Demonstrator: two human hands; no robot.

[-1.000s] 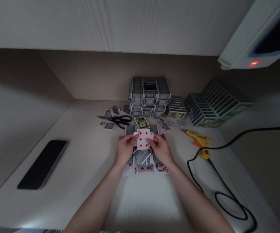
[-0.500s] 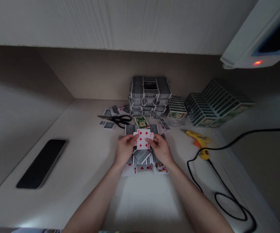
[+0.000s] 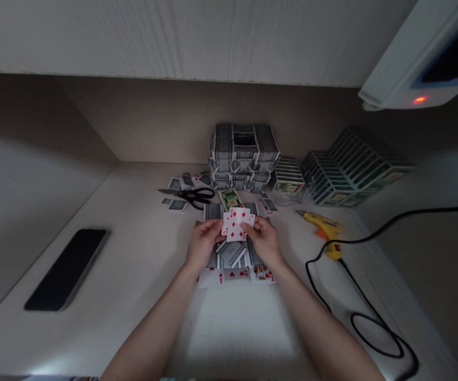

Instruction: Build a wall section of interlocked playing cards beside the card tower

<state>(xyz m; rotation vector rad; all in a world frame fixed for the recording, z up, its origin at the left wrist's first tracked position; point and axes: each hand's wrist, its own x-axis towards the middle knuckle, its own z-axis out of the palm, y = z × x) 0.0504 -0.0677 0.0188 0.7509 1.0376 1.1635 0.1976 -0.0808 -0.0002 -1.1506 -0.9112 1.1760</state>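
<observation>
A six of diamonds (image 3: 235,222) lies crosswise over a five (image 3: 225,231), both held up face toward me above the desk. My right hand (image 3: 266,241) pinches them, thumb on the front of the six. At the left edge of the five, my left hand (image 3: 204,243) is closed with its fingertips against the card. Beneath the hands lies a flat arrangement of playing cards, patterned backs up, with a folded card piece (image 3: 231,254) on top. Along its near edge, face-up cards such as a king (image 3: 264,273) and an ace (image 3: 213,276) stick out.
Behind the hands stand a box-like card structure (image 3: 245,153) and a green card box (image 3: 231,199). Black scissors (image 3: 193,197) lie left among card scraps. To the right are stacked card boxes (image 3: 348,172) and a yellow glue gun (image 3: 324,225) with a black cord. A phone (image 3: 68,270) lies far left.
The two cards have shifted slightly up and right and tilted a little. More of the five shows at the left, where my left thumb has drawn back from the six.
</observation>
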